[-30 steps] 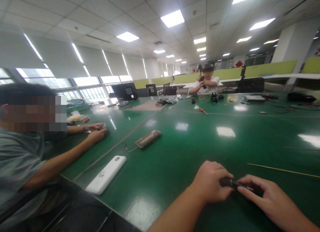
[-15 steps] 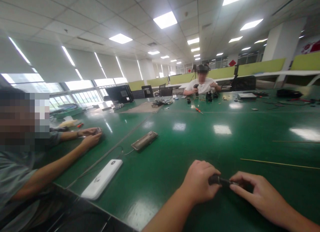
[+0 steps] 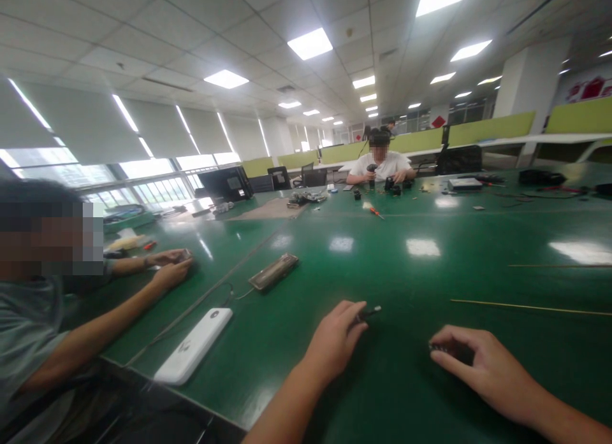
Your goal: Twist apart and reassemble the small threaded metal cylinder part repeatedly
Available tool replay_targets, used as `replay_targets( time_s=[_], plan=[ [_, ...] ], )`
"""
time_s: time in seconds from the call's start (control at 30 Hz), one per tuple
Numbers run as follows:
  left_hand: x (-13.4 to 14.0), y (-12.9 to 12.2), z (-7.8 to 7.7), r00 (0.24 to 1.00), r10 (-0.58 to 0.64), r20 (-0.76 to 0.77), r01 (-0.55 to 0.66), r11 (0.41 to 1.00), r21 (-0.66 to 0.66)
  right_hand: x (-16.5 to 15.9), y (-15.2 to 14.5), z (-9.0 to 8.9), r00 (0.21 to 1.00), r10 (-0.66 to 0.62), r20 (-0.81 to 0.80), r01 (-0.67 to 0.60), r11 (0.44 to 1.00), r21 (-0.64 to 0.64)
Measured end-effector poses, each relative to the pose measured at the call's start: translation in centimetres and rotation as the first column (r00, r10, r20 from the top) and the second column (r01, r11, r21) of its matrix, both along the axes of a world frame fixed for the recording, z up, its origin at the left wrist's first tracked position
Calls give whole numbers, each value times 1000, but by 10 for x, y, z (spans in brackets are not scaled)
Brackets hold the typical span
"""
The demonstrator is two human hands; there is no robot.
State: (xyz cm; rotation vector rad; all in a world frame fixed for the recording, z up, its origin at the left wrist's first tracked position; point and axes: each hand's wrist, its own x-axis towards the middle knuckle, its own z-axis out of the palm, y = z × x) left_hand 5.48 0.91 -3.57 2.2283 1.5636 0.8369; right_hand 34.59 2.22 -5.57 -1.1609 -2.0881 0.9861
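Note:
My left hand [image 3: 337, 336] is closed over a thin dark rod with a pale tip [image 3: 371, 311]; the rest of it is hidden by the fingers. Between the thumb and fingers of my right hand [image 3: 478, 364] is a small dark piece [image 3: 437, 347], too blurred to name. The two hands are apart, both low over the green tabletop [image 3: 387, 374].
A white case-like object [image 3: 194, 348] and a grey-brown oblong box [image 3: 273, 272] with a cord lie to the left. Thin yellow rods [image 3: 530, 307] are on the right. One person's hands [image 3: 172, 265] work at left; another person [image 3: 381, 167] sits across.
My hands held a dark cylindrical object between them and have now parted. The left moved left with the pale-tipped rod, while the right stayed nearly in place, pinching a small dark piece.

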Motion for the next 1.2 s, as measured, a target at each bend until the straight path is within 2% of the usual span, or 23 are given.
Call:
replay_targets(
  time_s=[0.13, 0.27, 0.47, 0.8, 0.87, 0.93, 1.0, 1.03, 1.1, 1.17, 1.2],
  plan=[
    [-42, -7, 1, 976, 211, 45, -210, 977, -33, 1, 0, -2, 1000, 5, 3, -5, 1000, -9],
    [-83, -20, -1, 936, 346, 60, -343, 938, -58, 0, 1, 0, 1000, 15, -10, -15, 1000, -20],
    [-125, -40, -8, 902, 422, 92, -415, 905, -89, -2, -1, 5, 1000, 8, -20, -8, 1000, 10],
    [-165, -51, -7, 830, 553, 76, -546, 833, -89, -2, 0, 7, 999, 16, -43, -14, 999, 47],
    [-161, -53, -2, 796, 599, 87, -604, 796, 50, -3, 1, 6, 999, 15, -51, -12, 999, 52],
    [-147, -55, 4, 761, 638, 117, -635, 696, 336, -4, 3, 5, 998, 10, -58, -7, 999, 50],
    [-123, -54, 10, 805, 578, 133, -532, 604, 594, -5, 4, 5, 996, 8, -92, -9, 1000, -7],
    [-107, -52, 13, 857, 502, 113, -445, 612, 655, -6, 4, 4, 992, 14, -127, -22, 998, -58],
    [-69, -45, 19, 949, 308, 64, -278, 727, 627, -7, 4, 2, 973, 37, -229, -80, 981, -179],
    [-27, -35, 22, 992, 113, 54, -125, 884, 450, -8, 4, -1, 941, 64, -332, -161, 948, -275],
    [-7, -29, 23, 998, 12, 56, -30, 939, 341, -9, 3, -3, 927, 75, -368, -197, 931, -306]
  ],
)
